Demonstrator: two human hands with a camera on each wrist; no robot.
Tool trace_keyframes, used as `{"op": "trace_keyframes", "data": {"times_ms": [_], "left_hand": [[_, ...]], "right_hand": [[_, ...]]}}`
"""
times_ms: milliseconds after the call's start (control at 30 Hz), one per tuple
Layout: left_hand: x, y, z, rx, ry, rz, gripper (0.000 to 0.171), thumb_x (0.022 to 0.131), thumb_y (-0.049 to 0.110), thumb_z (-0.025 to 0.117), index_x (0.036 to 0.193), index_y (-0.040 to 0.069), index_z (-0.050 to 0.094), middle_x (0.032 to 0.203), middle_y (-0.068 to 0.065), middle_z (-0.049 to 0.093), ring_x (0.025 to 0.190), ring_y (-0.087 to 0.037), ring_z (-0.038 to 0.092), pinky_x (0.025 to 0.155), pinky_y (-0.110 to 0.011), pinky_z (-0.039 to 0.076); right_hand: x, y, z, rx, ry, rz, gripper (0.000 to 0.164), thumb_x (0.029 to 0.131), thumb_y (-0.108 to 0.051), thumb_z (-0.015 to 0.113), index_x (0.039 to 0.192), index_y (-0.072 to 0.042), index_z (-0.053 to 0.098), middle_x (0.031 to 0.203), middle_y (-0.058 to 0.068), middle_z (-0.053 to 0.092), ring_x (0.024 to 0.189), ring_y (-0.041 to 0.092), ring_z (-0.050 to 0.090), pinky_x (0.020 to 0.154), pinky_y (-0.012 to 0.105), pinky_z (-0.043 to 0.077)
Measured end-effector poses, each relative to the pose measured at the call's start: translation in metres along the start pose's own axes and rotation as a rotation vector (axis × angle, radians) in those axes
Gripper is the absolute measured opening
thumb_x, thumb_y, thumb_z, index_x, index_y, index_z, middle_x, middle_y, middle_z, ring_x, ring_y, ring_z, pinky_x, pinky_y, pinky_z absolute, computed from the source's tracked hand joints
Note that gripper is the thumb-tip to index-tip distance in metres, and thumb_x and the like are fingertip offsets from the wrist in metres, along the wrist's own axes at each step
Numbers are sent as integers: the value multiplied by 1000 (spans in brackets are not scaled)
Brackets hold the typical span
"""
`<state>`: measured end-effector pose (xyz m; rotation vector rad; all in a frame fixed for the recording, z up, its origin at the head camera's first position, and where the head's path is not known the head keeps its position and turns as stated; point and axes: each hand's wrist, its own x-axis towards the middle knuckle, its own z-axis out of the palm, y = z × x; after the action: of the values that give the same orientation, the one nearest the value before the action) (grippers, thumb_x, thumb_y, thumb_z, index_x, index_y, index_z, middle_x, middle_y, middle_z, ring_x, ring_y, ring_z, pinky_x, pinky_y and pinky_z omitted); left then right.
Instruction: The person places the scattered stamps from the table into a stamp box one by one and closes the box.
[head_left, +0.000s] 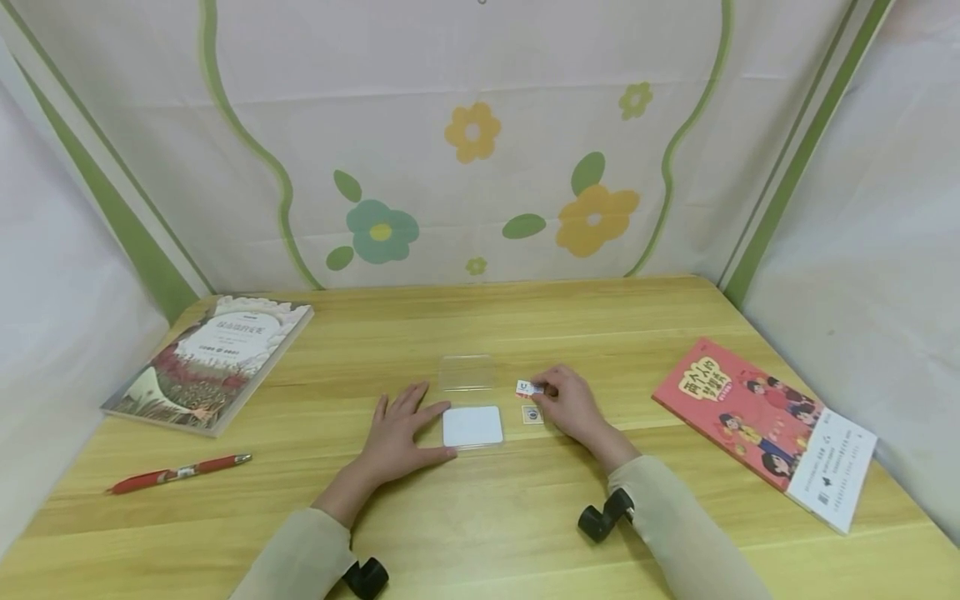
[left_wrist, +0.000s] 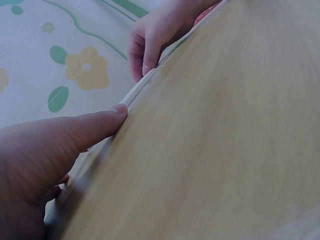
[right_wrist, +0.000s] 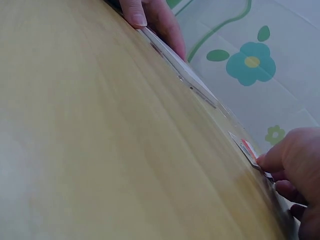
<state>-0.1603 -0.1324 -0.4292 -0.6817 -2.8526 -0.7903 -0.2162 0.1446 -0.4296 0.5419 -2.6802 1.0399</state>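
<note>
Printed slip [head_left: 524, 388], red and white, sits between the thumb and fingers of your right hand [head_left: 573, 404], which pinches it just right of the white card [head_left: 472, 426] and slightly beyond its middle. Your left hand [head_left: 397, 437] is spread wide, thumb and forefinger at the white card's left corners. Just beyond the white card lies a clear plastic piece [head_left: 465, 372]; near its right edge, a small square stamp [head_left: 532, 415]. You have a red pen [head_left: 180, 474] well to its left.
</note>
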Motion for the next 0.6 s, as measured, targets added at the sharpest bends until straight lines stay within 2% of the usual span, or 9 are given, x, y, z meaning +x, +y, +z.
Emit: {"op": "trace_keyframes", "data": {"times_ms": [200,433,600], "left_hand": [[-1,1,0,0,9,1,68,68,58,60,122,18,51,136,-16,27,125,-32,18,94,-56,1],[0,1,0,-1,0,-9,67,69,58,59,123,19,50,136,-15,26,125,-31,17,95,-55,1],[0,0,-1,2,0,-6,67,69,58,59,123,19,50,137,-15,26,125,-31,17,95,-55,1]], "right_hand": [[-1,0,0,-17,-18,15,22,74,-6,65,96,0,64,86,5,51,71,16,43,60,29,37],[-1,-1,-2,-21,-27,16,28,75,-11,67,100,1,63,91,8,49,79,19,45,65,32,38],[-1,-2,-3,-41,-23,-6,30,74,-12,69,100,2,63,94,9,49,83,21,45,69,33,38]]}}
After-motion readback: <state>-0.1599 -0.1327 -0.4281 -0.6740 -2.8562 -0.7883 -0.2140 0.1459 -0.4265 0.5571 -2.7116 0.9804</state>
